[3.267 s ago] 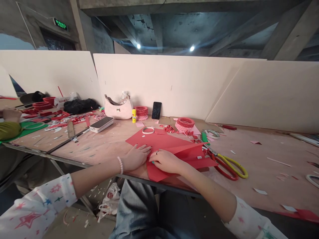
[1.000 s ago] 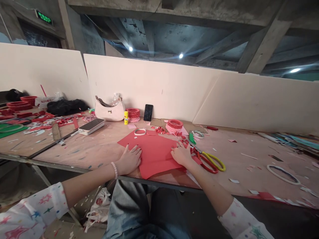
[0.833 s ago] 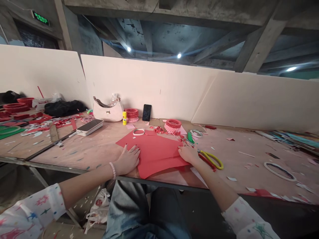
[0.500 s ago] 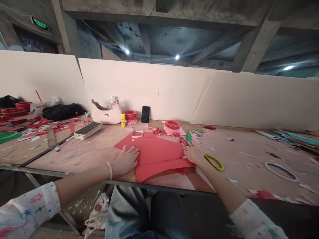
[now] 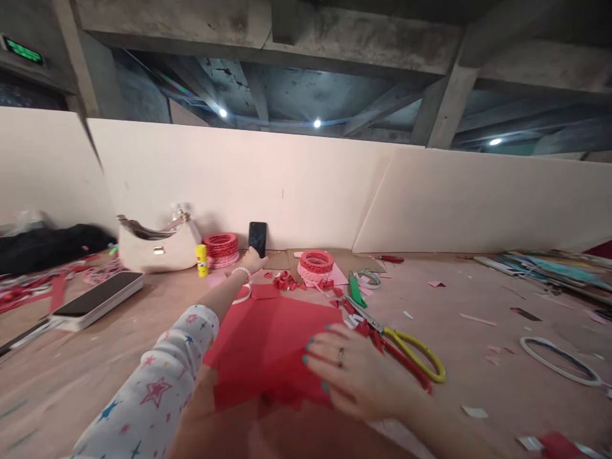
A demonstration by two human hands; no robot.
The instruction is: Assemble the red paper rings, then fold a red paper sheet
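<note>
Red card sheets (image 5: 268, 344) lay on the plywood bench (image 5: 478, 382), under the spread right hand (image 5: 358, 376) and below the left hand (image 5: 252, 260). Open right fingers rested near the sheets' edge, just beside yellow-and-red-handled scissors (image 5: 412, 358). Extended left fingers reached just below a black smartphone (image 5: 257, 239) propped against a white board (image 5: 287, 191).

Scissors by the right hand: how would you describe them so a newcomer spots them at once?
On the plywood table, find the large red card sheet under the person's right hand. Just right of that hand lie the scissors, blades pointing back-left. Their yellow and red finger loops set them apart from the slim green item behind them.
</note>
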